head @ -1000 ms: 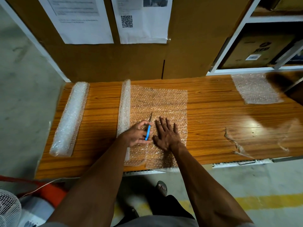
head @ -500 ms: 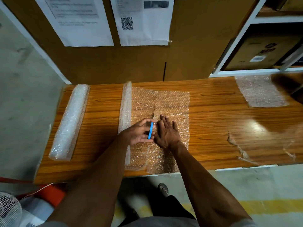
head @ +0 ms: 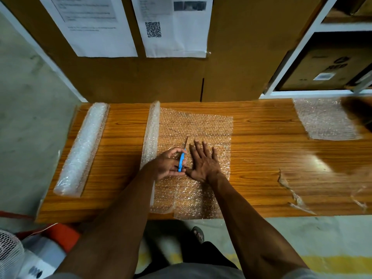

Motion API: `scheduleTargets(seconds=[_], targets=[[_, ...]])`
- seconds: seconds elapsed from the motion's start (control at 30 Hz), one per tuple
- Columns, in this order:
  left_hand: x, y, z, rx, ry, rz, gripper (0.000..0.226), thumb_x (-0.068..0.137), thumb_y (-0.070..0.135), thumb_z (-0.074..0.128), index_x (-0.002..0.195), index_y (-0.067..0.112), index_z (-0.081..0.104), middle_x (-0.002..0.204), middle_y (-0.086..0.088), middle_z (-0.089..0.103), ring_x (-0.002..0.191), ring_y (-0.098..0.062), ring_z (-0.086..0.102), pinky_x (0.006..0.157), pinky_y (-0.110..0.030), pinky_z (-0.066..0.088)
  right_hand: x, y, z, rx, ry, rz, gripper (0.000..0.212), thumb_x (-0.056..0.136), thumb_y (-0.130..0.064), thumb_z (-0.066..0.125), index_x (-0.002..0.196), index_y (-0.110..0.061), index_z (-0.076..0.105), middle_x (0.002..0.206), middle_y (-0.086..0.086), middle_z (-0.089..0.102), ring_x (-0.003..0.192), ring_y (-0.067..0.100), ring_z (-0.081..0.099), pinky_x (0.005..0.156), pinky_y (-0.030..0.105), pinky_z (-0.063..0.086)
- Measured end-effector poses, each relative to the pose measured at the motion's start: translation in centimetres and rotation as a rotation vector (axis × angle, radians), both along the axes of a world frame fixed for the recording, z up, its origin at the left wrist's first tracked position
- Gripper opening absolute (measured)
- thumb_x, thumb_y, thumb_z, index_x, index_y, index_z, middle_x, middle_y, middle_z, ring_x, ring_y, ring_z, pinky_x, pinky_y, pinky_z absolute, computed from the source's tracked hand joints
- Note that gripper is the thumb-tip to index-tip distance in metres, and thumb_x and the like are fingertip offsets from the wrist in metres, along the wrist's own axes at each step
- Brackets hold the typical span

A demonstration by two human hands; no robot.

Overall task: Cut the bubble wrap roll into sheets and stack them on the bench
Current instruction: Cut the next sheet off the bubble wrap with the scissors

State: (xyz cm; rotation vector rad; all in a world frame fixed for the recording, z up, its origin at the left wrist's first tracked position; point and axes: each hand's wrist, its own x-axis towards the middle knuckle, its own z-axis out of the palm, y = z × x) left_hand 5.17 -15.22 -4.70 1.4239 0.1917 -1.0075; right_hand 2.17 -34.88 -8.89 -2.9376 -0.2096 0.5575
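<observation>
Wooden bench [head: 261, 150] up against a cardboard wall with two papers taped on, white shelving off to the wall's right. Two wrap rolls: a spare roll [head: 80, 152] at the bench's left end, the working roll [head: 151, 133] mid-bench with its sheet [head: 197, 125] unrolled. One cut sheet [head: 324, 119] far right. Left hand [head: 165, 168] grips a blue cutter [head: 181, 162]; right hand [head: 203, 162] presses flat, fingers spread.

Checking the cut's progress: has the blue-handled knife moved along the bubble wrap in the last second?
Yes. The knife in the left hand has advanced away from the person, toward the far edge of the bench, beside the roll.
</observation>
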Motion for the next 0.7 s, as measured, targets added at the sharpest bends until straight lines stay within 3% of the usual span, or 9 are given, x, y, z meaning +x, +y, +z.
scheduleTargets(seconds=[0.13,0.3,0.4,0.5,0.6,0.63,0.7], targets=[[0.3,-0.5,0.4,-0.012,0.018,0.003,0.046,0.095,0.001,0.067,0.132,0.027,0.061,0.111,-0.015,0.065,0.101,-0.032,0.067,0.093,-0.050,0.059,0.0,-0.4,0.3,0.014,0.011,0.008,0.106,0.087,-0.080,0.031,0.165,-0.023,-0.012,0.169,0.002,-0.026,0.157,0.029,-0.023,0.125,0.063,-0.008],[0.9,-1.1,1.4,-0.001,0.023,-0.038,0.044,0.102,0.005,0.058,0.138,0.030,0.055,0.113,-0.017,0.063,0.092,-0.026,0.068,0.079,-0.040,0.060,-0.2,-0.7,0.4,0.047,0.008,0.020,0.093,0.094,-0.075,0.023,0.165,-0.026,-0.011,0.168,0.000,-0.026,0.155,0.029,-0.025,0.125,0.062,-0.009],[1.5,-1.2,1.3,-0.011,0.034,-0.048,0.039,0.103,0.011,0.059,0.134,0.035,0.060,0.127,-0.023,0.063,0.104,-0.032,0.067,0.092,-0.049,0.059,-0.5,-0.7,0.2,0.068,-0.020,-0.007,0.074,0.104,-0.064,0.015,0.166,-0.029,-0.005,0.171,-0.002,-0.019,0.158,0.029,-0.019,0.126,0.061,-0.007],[2.3,-1.2,1.1,-0.010,0.041,-0.067,0.041,0.100,0.010,0.062,0.132,0.036,0.062,0.119,-0.020,0.063,0.102,-0.033,0.066,0.100,-0.056,0.054,-0.4,-0.5,0.7,0.119,-0.126,-0.058,0.059,0.108,-0.050,0.021,0.163,-0.027,0.021,0.174,0.001,0.009,0.160,0.031,0.007,0.127,0.060,0.009],[3.0,-1.2,1.0,-0.007,0.044,-0.068,0.043,0.100,0.006,0.060,0.132,0.034,0.062,0.120,-0.018,0.060,0.100,-0.033,0.065,0.098,-0.054,0.056,0.2,-0.4,1.6,0.142,-0.257,-0.099,0.050,0.104,-0.038,0.038,0.151,-0.018,0.038,0.161,0.007,0.039,0.145,0.033,0.040,0.120,0.052,0.028],[3.2,-1.2,0.9,-0.009,0.044,-0.064,0.044,0.100,0.005,0.061,0.132,0.034,0.062,0.125,-0.019,0.059,0.104,-0.035,0.065,0.096,-0.053,0.057,0.5,-0.5,1.6,0.151,-0.258,-0.114,0.055,0.103,-0.036,0.042,0.154,-0.016,0.034,0.162,0.009,0.037,0.145,0.033,0.039,0.120,0.051,0.028],[3.4,-1.1,0.9,-0.013,0.043,-0.053,0.044,0.099,0.003,0.062,0.131,0.033,0.063,0.133,-0.021,0.056,0.109,-0.038,0.064,0.094,-0.051,0.058,1.1,-0.7,1.4,0.148,-0.206,-0.123,0.069,0.103,-0.038,0.041,0.164,-0.018,0.016,0.172,0.009,0.016,0.156,0.032,0.019,0.127,0.052,0.016]])
